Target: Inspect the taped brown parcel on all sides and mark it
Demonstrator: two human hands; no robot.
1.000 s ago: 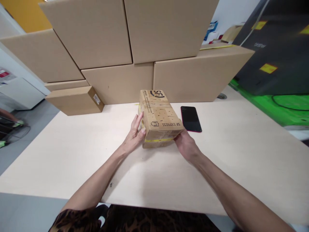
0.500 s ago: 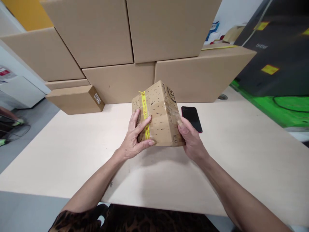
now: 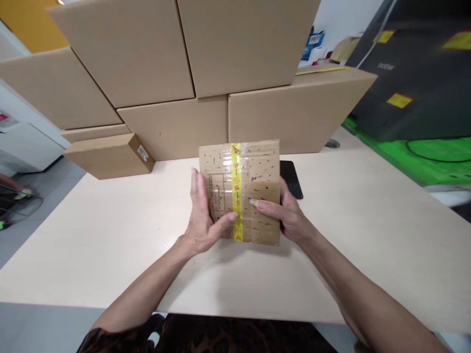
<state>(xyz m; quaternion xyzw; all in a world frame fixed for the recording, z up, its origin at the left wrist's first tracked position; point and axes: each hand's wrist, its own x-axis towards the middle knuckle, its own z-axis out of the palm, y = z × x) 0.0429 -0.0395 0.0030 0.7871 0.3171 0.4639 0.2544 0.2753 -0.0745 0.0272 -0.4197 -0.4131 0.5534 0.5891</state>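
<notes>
Head view is showing a small cardboard parcel (image 3: 241,191) at the centre of the frame, raised over the pale desk (image 3: 110,230) with its yellow-taped face turned toward the camera. Left hand (image 3: 203,215) is gripping its left edge, thumb lying across the tape, while right hand (image 3: 285,213) is clasping its right edge. Behind the parcel a black phone (image 3: 292,176) is lying on the desk, and large cartons (image 3: 184,54) are filling the upper frame.
</notes>
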